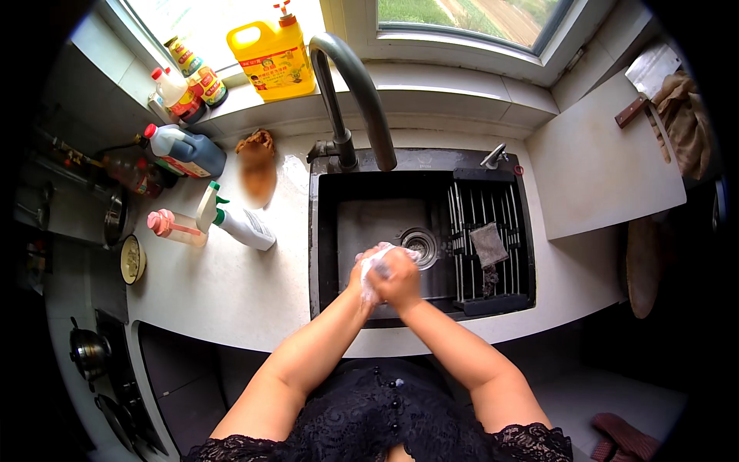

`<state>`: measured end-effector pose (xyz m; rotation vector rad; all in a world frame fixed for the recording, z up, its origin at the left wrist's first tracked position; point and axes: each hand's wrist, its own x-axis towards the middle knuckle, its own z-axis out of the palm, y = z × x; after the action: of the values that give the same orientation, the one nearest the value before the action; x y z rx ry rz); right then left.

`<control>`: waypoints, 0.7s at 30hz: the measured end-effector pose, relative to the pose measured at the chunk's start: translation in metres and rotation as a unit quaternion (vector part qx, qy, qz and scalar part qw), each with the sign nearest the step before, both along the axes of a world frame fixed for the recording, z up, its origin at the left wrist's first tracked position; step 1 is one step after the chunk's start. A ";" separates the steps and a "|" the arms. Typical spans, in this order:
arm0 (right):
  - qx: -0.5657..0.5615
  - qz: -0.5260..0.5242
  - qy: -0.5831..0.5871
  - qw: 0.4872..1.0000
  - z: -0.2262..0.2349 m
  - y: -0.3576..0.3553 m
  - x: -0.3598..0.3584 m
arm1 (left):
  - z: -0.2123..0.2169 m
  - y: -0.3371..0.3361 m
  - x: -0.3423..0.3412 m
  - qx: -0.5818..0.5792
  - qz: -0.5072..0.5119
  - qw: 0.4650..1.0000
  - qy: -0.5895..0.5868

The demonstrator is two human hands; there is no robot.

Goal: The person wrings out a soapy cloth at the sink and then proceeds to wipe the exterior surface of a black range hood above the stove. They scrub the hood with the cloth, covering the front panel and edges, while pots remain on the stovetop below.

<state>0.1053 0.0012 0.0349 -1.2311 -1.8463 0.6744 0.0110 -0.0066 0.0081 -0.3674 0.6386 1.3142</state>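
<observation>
My right grip [399, 279] curls its fingers inward on a white, foamy-looking mass [371, 286], pressing it against my left grip [356, 276]; the left one is largely covered, so I cannot tell how its fingers stand; the white mass sits between my two palms, too blurred to say what it is, above the front part of the rectangular black sink [326, 231]; the round metal drain strainer [418, 246] lies just beyond my knuckles; to my right, a black rack with metal bars [511, 296] spans the basin and carries a small grey rectangular pad [489, 245]; a tall curved dark-grey metal tap [369, 92] arches behind; on the pale bench [208, 296] to my left, a white spray bottle with a green trigger [245, 227] stands near a clear bottle with a pink cap [178, 227]; a large yellow plastic jug [279, 65] stands on the white windowsill [431, 85].
</observation>
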 end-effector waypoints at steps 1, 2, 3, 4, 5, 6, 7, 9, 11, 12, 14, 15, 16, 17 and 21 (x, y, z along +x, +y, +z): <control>-0.043 -0.081 -0.013 0.996 -0.004 0.013 0.004 | 0.012 0.006 0.002 -0.072 -0.151 0.957 0.237; -0.073 -0.130 0.008 0.989 -0.007 0.017 0.005 | 0.016 0.008 0.002 -0.070 -0.151 0.959 0.229; -0.033 -0.099 0.026 0.994 -0.003 0.014 0.004 | 0.018 0.009 0.002 -0.068 -0.151 0.962 0.219; 0.006 -0.066 0.043 0.997 0.007 0.008 0.000 | 0.008 0.009 0.000 -0.050 -0.096 0.983 0.146; 0.045 -0.032 0.060 0.997 0.018 0.001 -0.005 | -0.002 0.008 -0.001 -0.032 -0.039 0.996 0.073; 0.103 0.020 0.061 0.993 0.045 -0.007 -0.010 | 0.008 0.008 -0.001 0.025 -0.034 0.999 -0.014; 0.072 0.013 0.050 0.996 0.027 -0.006 -0.008 | -0.001 0.006 -0.004 0.007 -0.050 0.998 0.022; 0.009 0.002 0.028 1.000 -0.021 0.000 -0.001 | -0.027 0.000 -0.009 -0.029 -0.079 0.992 0.096; -0.088 -0.103 0.037 0.990 -0.019 0.018 0.011 | 0.031 0.006 0.006 -0.110 -0.112 0.973 0.169; -0.084 -0.109 0.039 0.990 -0.023 0.022 0.014 | 0.038 0.007 0.008 -0.123 -0.118 0.967 0.191; -0.124 -0.156 0.056 0.978 -0.029 0.030 0.021 | 0.034 0.007 0.002 -0.127 -0.101 0.967 0.196; -0.168 -0.193 0.072 0.964 -0.034 0.035 0.027 | 0.029 0.003 -0.004 -0.072 -0.073 0.974 0.201; -0.279 -0.216 0.195 0.915 -0.044 0.043 0.037 | 0.024 -0.001 -0.015 -0.026 -0.078 0.973 0.217; -0.336 -0.194 0.298 0.872 -0.054 0.047 0.053 | 0.019 -0.006 -0.026 0.019 -0.083 0.969 0.232; -0.387 -0.072 0.506 0.767 -0.009 0.047 0.070 | 0.006 -0.023 -0.056 0.071 -0.056 0.942 0.323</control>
<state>0.1754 0.0485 0.0255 -1.0758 -0.5295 1.6989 -0.0447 -0.0298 0.0145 0.2373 1.0851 1.3593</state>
